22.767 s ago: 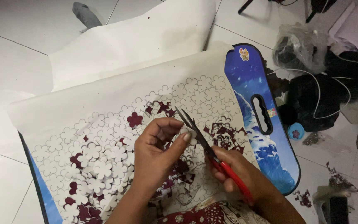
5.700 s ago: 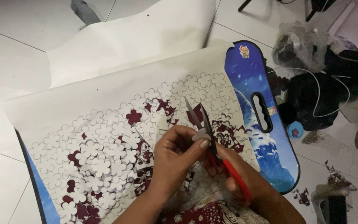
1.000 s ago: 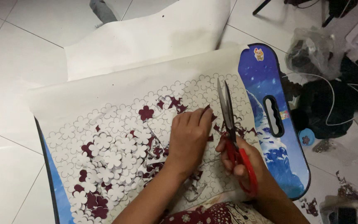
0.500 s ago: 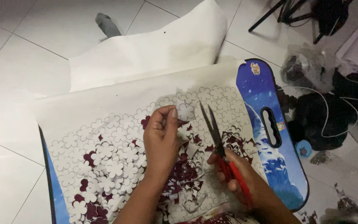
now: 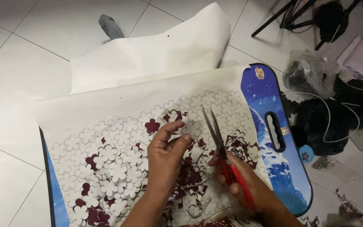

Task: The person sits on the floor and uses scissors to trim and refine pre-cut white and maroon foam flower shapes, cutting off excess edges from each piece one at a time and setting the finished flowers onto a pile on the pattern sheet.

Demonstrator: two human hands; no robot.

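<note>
Our left hand pinches a small white paper flower over the flower sheet. Our right hand grips red scissors, blades nearly closed, just beside it.

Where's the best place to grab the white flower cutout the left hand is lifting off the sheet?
By a petal edge, from above. The flower cutout is thin, flat paper, so a fingertip pinch on its rim suits it, as the left hand does now with its fingers curled over. Come from the left side: the scissors in the right hand point up just right of it, blades nearly together.
</note>
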